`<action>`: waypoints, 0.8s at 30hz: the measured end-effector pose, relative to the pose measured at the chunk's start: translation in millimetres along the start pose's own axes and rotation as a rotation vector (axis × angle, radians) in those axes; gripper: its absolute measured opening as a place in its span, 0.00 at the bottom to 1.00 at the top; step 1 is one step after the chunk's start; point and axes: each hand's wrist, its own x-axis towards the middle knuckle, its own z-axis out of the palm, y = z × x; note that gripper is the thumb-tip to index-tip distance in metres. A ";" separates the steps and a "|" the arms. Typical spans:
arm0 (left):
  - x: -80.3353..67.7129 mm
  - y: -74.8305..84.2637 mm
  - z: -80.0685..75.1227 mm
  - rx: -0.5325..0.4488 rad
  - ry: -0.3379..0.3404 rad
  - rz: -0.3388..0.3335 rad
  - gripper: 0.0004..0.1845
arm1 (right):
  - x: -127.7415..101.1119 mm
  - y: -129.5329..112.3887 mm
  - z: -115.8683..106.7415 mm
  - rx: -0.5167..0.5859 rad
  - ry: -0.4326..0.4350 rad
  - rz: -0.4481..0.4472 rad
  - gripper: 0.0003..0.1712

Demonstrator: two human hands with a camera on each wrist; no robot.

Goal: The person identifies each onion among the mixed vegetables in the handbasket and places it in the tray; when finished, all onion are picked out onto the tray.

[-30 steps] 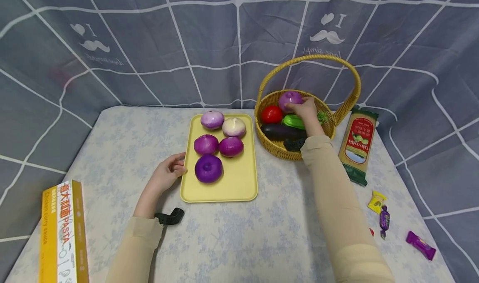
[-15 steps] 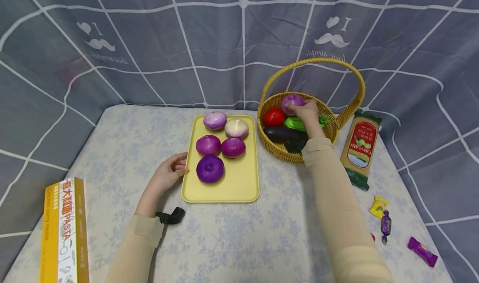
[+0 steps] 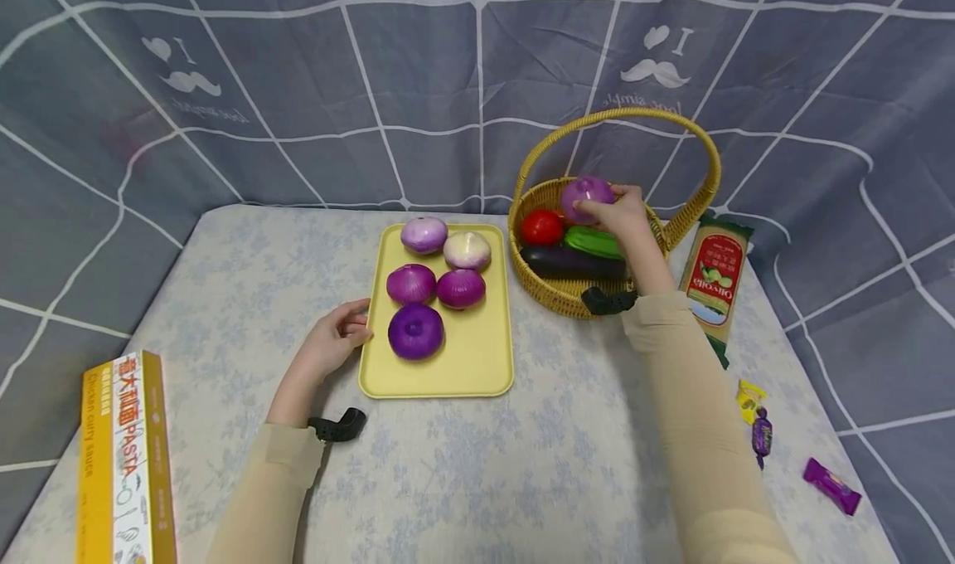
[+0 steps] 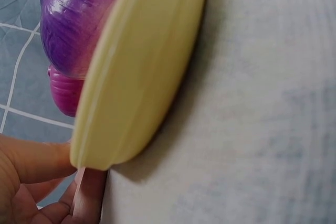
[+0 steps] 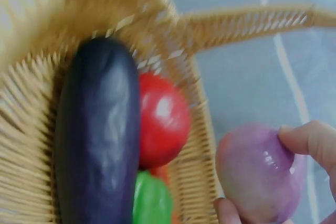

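My right hand (image 3: 619, 214) pinches a light purple onion (image 3: 582, 198) between thumb and fingers, over the back of the wicker basket (image 3: 552, 296). In the right wrist view the same onion (image 5: 260, 174) appears beyond the basket's rim. A red tomato (image 3: 542, 227), a green vegetable (image 3: 593, 241) and a dark eggplant (image 3: 573, 263) lie inside the basket. My left hand (image 3: 334, 336) holds the left edge of the yellow tray (image 3: 477, 365), with the thumb at its rim in the left wrist view. Several purple onions, such as a dark one (image 3: 415, 332), and a whitish one (image 3: 467, 250) sit on that tray.
The basket's tall handle (image 3: 627, 114) arches above the right hand. Right of the basket lies a green and red pasta packet (image 3: 718, 269), with wrapped candies (image 3: 761, 433) nearer. A yellow pasta box (image 3: 127, 456) stands at the left. A grey curtain (image 3: 418, 75) closes off the back.
My right hand has lifted the onion slightly in the basket, and the wrist has shifted right. The left hand stays at the tray's edge.
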 end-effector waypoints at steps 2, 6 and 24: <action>0.0 -0.5 -0.4 0.001 0.002 -0.005 0.31 | -10.4 0.8 -1.7 -0.009 -0.014 -0.021 0.50; 0.3 -1.2 -1.2 0.009 0.009 -0.009 0.31 | -36.1 5.7 -2.0 -0.011 -0.058 -0.065 0.51; 1.1 -1.4 -0.4 -0.004 -0.009 0.018 0.31 | -123.3 49.9 47.7 0.045 -0.296 -0.157 0.45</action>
